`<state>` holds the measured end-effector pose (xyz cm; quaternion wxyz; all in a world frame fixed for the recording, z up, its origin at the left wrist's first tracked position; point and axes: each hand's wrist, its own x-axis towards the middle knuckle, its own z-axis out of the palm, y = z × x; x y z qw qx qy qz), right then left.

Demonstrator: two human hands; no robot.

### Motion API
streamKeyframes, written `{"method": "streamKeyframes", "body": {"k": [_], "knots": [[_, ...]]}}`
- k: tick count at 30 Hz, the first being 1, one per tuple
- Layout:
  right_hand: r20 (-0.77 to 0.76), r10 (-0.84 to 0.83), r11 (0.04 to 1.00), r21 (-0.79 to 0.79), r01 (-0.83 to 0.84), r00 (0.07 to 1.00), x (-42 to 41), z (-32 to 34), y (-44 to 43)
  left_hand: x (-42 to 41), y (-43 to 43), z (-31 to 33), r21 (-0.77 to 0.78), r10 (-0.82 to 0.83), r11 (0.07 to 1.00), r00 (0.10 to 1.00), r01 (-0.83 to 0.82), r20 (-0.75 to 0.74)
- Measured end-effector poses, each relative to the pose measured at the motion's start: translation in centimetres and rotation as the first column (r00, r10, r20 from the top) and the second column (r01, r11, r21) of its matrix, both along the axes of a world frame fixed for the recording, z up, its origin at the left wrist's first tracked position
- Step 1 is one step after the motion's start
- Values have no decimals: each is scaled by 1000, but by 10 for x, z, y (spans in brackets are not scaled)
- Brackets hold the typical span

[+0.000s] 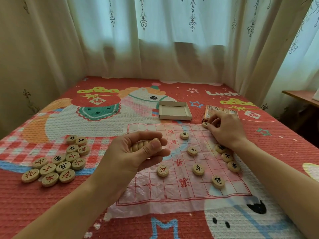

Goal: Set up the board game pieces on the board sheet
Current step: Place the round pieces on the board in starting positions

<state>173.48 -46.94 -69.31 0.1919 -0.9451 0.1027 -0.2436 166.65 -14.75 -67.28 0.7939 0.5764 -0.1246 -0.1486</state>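
A thin plastic board sheet point(174, 187) with a red grid lies on the red patterned bedspread. Several round wooden pieces sit on it, among them a black-marked piece point(198, 169) near the middle and a red-marked piece point(162, 170) to its left. My left hand point(136, 152) hovers over the sheet's left part, its fingers curled round a stack of pieces point(143, 145). My right hand point(224, 130) reaches to the sheet's far right corner and pinches one black-marked piece point(205, 124) against the sheet.
A pile of loose pieces point(58, 163) lies on the bedspread left of the sheet. An empty cardboard box tray point(174, 110) and the printed box lid point(221, 110) sit beyond the sheet. Curtains hang behind; a wooden table edge point(300, 97) shows at right.
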Motion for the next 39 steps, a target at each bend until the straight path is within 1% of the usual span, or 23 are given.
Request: {"method": "streamKeyframes", "body": {"k": [4, 7, 12, 15, 20, 23, 28, 35, 39], "knots": [[171, 77, 994, 67, -89, 982, -27, 12, 27, -1, 0, 2, -22, -27, 999, 999, 27, -36], [229, 182, 981, 29, -194, 956, -55, 17, 55, -2, 1, 4, -21, -33, 999, 998, 32, -49], [241, 330, 929, 92, -360, 913, -88, 23, 91, -3, 1, 3, 3, -27, 1000, 999, 27, -28], [224, 420, 892, 77, -445, 880, -102, 20, 109, -4, 1, 2, 39, -30, 999, 1000, 30, 3], [215, 514, 840, 71, -539, 830, -115, 14, 125, -7, -1, -2, 105, -79, 992, 996, 73, 52], [214, 538, 828, 45, -558, 815, -117, 14, 132, -9, -1, -3, 126, -86, 989, 994, 76, 72], [226, 532, 833, 29, -552, 816, -117, 9, 135, -10, -1, -4, 181, -108, 979, 989, 89, 101], [235, 523, 837, 40, -546, 819, -117, 12, 127, -7, 0, -6, 161, -91, 984, 993, 77, 81], [246, 493, 857, 27, -515, 834, -115, 11, 122, -3, 2, -6, 167, -66, 985, 993, 49, 94]]}}
